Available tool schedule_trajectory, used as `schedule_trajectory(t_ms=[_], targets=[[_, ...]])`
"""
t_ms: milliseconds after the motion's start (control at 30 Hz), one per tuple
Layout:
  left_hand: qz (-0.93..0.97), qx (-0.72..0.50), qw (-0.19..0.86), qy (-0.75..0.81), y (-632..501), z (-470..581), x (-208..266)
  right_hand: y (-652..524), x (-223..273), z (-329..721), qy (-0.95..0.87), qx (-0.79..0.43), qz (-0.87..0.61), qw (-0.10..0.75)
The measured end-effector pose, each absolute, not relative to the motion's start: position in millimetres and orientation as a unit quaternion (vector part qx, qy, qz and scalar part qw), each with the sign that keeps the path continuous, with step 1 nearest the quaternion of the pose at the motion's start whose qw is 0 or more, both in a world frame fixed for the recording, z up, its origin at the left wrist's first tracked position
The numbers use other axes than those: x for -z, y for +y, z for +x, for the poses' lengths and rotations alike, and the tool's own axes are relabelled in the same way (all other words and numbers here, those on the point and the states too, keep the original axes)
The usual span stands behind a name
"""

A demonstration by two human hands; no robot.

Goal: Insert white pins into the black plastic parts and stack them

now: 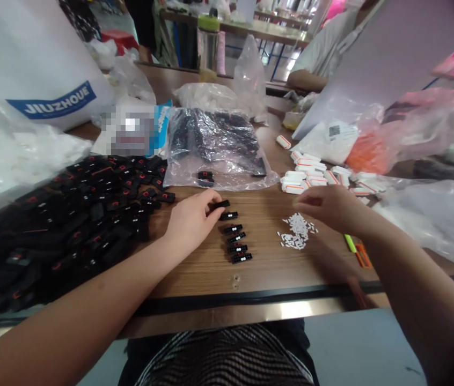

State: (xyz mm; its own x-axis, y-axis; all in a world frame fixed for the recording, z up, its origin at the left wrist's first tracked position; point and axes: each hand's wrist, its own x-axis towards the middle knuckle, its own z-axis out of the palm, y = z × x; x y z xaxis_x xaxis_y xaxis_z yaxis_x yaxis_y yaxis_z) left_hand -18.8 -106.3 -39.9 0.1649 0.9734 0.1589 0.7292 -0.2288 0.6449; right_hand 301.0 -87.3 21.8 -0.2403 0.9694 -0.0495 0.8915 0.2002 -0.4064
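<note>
My left hand [195, 214] is closed, with thumb and fingers on a small black connector housing [222, 203]. Just below it, several more black connector housings [235, 239] stand in a loose column, with white round spots on their near sides. My right hand [327, 206] hovers at the upper edge of a heap of tiny white plugs [297, 230]. Its thumb and fingers are pressed together in a pinch; whatever may be between them is too small to make out.
A large pile of black housings [122, 187] spreads over the left side. Behind the hands lies a clear bag of black parts [214, 136]. White pieces with orange stripes [311, 171] are stacked at right, near an orange-and-green cutter [359, 253]. A lidded bottle [208, 48] stands behind.
</note>
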Motion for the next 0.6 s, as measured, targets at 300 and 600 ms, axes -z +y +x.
schedule_trajectory(t_ms=[300, 600], targets=[[0.761, -0.266, 0.199, 0.557, -103, -20, 39, -122, -3, 350, -0.707, -0.189, -0.677, 0.072], [0.773, -0.254, 0.199, 0.546, -104, -22, 37, -120, -1, 360, -0.696, -0.158, -0.7, -0.015]])
